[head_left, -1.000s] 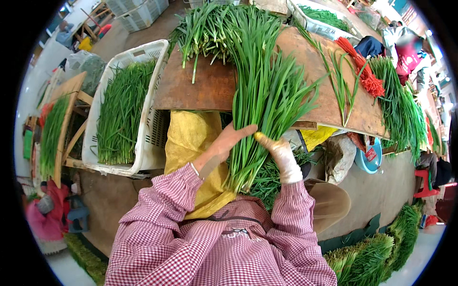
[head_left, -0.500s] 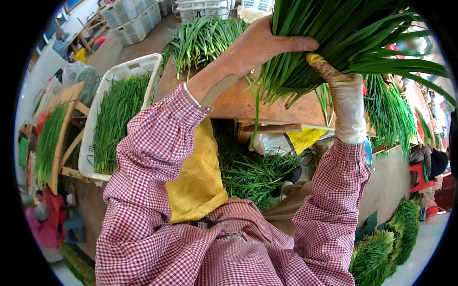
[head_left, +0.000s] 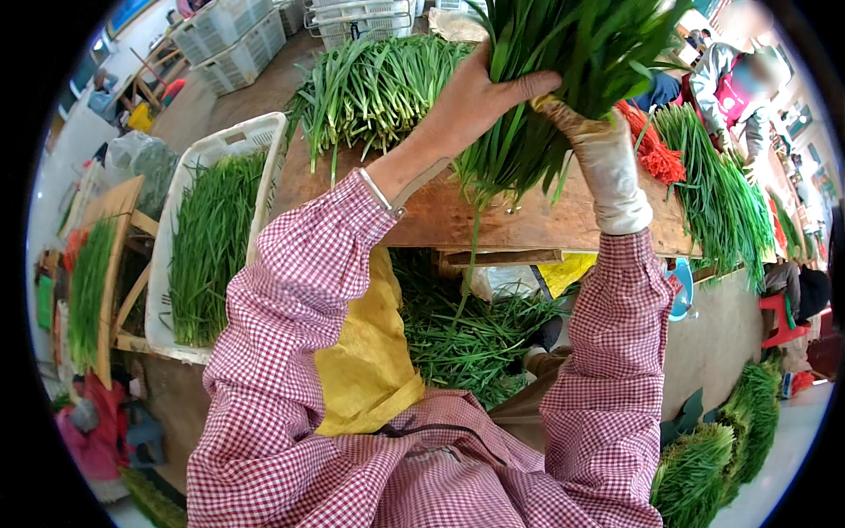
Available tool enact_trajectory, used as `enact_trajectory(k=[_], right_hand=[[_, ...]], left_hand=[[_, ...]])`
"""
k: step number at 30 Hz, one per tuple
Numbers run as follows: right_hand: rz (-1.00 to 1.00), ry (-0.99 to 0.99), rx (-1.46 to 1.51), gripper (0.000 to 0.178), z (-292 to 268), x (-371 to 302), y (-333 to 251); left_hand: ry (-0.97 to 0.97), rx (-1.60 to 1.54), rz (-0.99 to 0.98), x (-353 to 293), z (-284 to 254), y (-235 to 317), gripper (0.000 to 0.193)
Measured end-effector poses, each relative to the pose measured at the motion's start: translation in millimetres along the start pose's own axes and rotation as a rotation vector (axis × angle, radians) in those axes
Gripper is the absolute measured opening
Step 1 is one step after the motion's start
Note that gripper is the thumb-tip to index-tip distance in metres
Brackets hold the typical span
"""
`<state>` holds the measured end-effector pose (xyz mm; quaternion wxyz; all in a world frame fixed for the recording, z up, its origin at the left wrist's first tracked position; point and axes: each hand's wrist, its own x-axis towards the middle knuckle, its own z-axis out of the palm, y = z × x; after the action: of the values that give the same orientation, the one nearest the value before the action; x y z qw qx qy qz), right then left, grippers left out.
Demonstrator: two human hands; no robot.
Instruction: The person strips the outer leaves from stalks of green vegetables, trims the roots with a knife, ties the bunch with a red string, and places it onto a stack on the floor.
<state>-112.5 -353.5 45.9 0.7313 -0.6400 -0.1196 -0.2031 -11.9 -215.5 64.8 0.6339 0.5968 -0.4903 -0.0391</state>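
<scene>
High over a wooden table, a thick bunch of garlic chives is held up between my two hands. My bare left hand, with a bangle at the wrist, grips its left side, thumb laid across the front. On the other side my right hand, in a stained white glove, clasps the leaves with its thumb near my left thumb. The fingers behind the bunch are hidden. A few stray stalks dangle below it. Behind my left hand lies a heap of chives on the table.
Red ties and another chive pile lie at the table's right. A white crate of chives stands left. Loose leaves cover the floor below, beside a yellow cloth. A co-worker is at the far right.
Both hands have shifted slightly left with the bunch. Its leaves, which spread far to the right, now stand more upright, uncovering the red ties and the co-worker.
</scene>
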Motion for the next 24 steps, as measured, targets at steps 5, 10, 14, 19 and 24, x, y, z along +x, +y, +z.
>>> enact_trajectory(k=[5, 10, 14, 19, 24], right_hand=[[0.122, -0.28, 0.621, 0.06, -47.1, -1.9, 32.1], [-0.038, -0.01, -0.393, 0.043, -2.8, 7.1, 16.0], [-0.123, -0.17, -0.606, 0.052, -2.1, 29.7, 9.0], [0.034, -0.368, -0.422, 0.052, 29.2, 22.5, -18.7], [0.345, -0.295, -0.042, 0.056, 34.9, 1.1, 3.7]], left_hand=[[-0.085, -0.014, -0.161, -12.6, -0.2, 5.0, 0.06], [-0.21, -0.029, -0.221, -5.7, -9.2, 1.4, 0.064], [-0.32, -0.103, -0.242, 2.8, -24.9, 4.8, 0.065], [-0.307, -0.618, -0.307, -18.6, -26.7, 10.2, 0.051], [0.004, -0.895, -0.555, -46.4, -10.1, 36.4, 0.036]])
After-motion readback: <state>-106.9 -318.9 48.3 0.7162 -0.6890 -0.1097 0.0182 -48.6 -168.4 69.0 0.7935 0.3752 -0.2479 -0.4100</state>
